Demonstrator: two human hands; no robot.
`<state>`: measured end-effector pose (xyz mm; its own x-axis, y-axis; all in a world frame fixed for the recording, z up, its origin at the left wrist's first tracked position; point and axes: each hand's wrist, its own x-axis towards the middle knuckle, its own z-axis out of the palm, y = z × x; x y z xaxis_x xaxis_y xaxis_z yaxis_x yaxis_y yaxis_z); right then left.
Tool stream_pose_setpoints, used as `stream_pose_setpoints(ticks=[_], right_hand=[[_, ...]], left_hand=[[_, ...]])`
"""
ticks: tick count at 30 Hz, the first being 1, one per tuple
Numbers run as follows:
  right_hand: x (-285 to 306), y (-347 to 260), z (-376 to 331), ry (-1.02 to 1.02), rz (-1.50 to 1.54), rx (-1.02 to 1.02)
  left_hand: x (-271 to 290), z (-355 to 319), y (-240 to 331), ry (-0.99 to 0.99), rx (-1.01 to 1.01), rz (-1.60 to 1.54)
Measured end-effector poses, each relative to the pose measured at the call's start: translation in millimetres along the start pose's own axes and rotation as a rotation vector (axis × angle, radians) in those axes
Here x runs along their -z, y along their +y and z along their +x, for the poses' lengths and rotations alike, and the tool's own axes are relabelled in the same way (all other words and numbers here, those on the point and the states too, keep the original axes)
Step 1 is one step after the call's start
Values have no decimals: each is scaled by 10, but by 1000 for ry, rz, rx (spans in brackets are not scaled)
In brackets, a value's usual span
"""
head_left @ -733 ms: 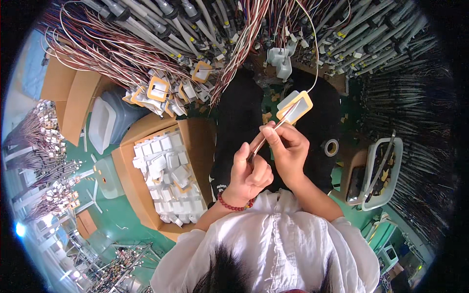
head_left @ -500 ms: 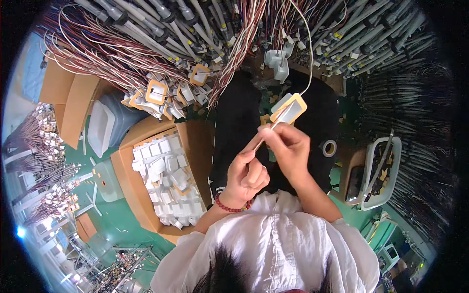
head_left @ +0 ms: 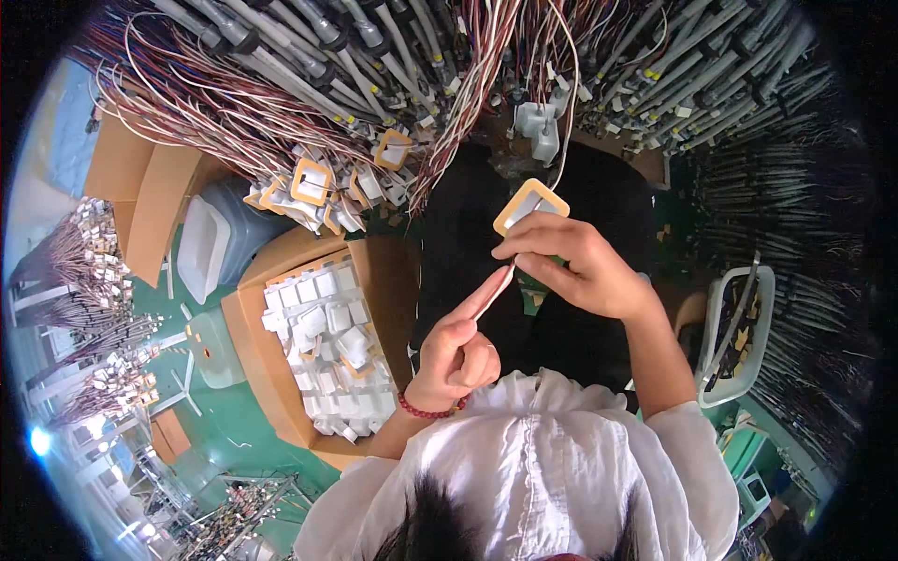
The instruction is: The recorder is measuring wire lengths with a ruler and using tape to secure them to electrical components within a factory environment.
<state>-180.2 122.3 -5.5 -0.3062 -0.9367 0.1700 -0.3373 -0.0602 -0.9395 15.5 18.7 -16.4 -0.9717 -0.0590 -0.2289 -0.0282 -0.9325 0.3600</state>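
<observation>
Square tan-framed pad (head_left: 530, 205) with white centre, tilted, wire attached at top; thin pale strip (head_left: 494, 284) angled just below it.

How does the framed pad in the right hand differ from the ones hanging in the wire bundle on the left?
The held pad is pinched in the right hand, alone over the dark lap; the hanging pads dangle in a cluster, touched by no hand. A thin strip runs from beside the held pad to the left hand; none shows by the hanging pads. All share a square shape, a tan frame, a white middle and an attached wire.
</observation>
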Motion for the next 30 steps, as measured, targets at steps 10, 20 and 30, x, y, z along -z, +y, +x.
stream_pose_setpoints(ticks=[10,20,30], right_hand=[[26,-1,-22,-11,34,66],[39,-81,-99,28,18,1],[-15,-58,-130,107,-1,12]], left_hand=[[15,5,72,-130,27,37],[-16,-40,58,-163,73,16],[7,-53,66,-144,92,109]])
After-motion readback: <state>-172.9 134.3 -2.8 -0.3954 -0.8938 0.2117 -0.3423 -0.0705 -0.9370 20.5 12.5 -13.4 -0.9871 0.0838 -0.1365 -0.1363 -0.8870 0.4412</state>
